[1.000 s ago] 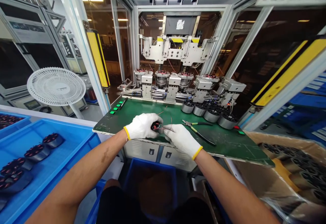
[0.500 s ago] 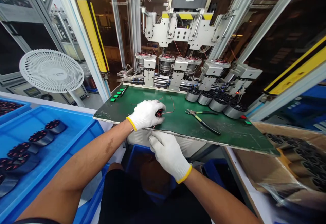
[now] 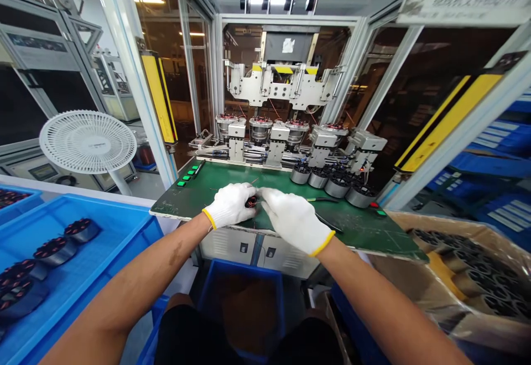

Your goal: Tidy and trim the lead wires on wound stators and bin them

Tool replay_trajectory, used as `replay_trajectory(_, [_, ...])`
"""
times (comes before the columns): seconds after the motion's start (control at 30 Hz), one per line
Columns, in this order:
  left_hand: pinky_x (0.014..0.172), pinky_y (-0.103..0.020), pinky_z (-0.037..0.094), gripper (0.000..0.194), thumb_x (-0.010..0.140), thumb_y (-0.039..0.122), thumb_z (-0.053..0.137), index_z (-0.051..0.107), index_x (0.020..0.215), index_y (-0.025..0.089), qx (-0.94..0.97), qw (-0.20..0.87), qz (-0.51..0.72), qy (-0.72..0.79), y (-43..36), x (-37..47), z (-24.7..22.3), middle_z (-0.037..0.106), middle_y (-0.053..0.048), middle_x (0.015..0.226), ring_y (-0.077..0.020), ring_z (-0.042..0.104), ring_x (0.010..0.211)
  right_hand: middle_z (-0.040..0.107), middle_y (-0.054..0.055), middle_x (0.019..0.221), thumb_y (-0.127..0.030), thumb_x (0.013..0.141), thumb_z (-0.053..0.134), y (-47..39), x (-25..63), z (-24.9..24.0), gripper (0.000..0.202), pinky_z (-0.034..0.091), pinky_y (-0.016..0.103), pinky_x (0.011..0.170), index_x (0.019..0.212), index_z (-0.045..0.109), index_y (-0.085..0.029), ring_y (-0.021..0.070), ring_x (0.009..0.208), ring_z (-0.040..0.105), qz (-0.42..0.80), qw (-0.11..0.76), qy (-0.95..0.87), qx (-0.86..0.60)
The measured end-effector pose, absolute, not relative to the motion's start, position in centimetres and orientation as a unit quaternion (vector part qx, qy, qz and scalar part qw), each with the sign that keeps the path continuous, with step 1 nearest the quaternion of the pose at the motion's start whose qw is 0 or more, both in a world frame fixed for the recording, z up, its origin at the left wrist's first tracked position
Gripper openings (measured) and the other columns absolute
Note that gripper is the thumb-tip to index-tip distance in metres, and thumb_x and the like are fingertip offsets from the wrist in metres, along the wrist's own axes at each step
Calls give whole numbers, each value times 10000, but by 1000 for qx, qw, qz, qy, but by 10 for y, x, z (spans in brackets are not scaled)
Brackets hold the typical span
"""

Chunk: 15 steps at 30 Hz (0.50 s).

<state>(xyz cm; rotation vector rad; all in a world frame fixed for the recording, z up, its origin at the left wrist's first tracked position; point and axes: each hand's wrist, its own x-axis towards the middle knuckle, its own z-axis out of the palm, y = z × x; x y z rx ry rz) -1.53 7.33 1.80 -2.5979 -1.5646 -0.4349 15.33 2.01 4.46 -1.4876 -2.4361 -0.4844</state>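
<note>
Left hand (image 3: 231,204), gloved, is curled around a copper-wound stator (image 3: 251,202) over the green worktop (image 3: 276,177), the gloved right hand (image 3: 295,218) is held beside the stator, its grip too blurred to tell, and plier handles (image 3: 326,199) are seen beyond.

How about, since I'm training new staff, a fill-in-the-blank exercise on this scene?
The dark coil sits in the person's ____ hand.
Both glove cuffs are coloured ____.
Exactly ____ metal rings stand in a row on the table.
The fan is coloured ____.
Missing words: left; yellow; four; white.
</note>
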Motion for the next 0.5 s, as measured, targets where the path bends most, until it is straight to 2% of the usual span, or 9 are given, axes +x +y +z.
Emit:
replay_trajectory(0.1, [684, -315, 458, 339, 740, 446, 573, 604, 1051, 314, -859, 29, -152, -488, 77, -17, 15, 646, 5, 1040, -248, 617, 925, 657, 69, 808, -380, 967, 301, 26, 157, 42, 337, 392, 313, 616, 1019, 586, -209, 244, 715, 632, -196, 27, -841, -503])
replay_trajectory(0.2, [729, -339, 462, 363, 737, 447, 597, 606, 1062, 286, -864, 42, -166, -474, 77, -20, 16, 643, -18, 1068, -254, 598, 956, 642, 61, 770, -402, 960, 307, 22, 159, 38, 335, 389, 312, 619, 927, 575, -204, 242, 714, 629, -202, 15, -852, -483])
replay_trajectory(0.33, [869, -415, 417, 396, 811, 365, 555, 547, 1180, 221, -897, 170, -207, -351, 58, -24, 21, 580, -74, 1233, -285, 505, 1104, 623, 59, 777, -308, 929, 371, 21, 163, 31, 212, 361, 295, 551, 929, 555, -203, 252, 707, 624, -218, 10, -848, -482])
replay_trajectory(0.4, [797, -406, 425, 317, 883, 275, 453, 534, 1187, 229, -914, 226, -175, -289, 43, -26, 19, 592, -65, 1221, -262, 535, 1030, 608, 57, 771, -201, 908, 357, 24, 165, 26, 191, 344, 293, 529, 931, 546, -204, 251, 700, 621, -234, 12, -843, -483])
replay_trajectory(0.5, [680, -363, 430, 287, 923, 189, 346, 553, 1119, 224, -931, 244, -109, -250, 24, -28, 12, 646, -48, 1087, -211, 581, 852, 585, 52, 768, -105, 864, 349, 29, 166, 20, 227, 323, 292, 515, 945, 535, -209, 245, 694, 615, -253, 15, -835, -489])
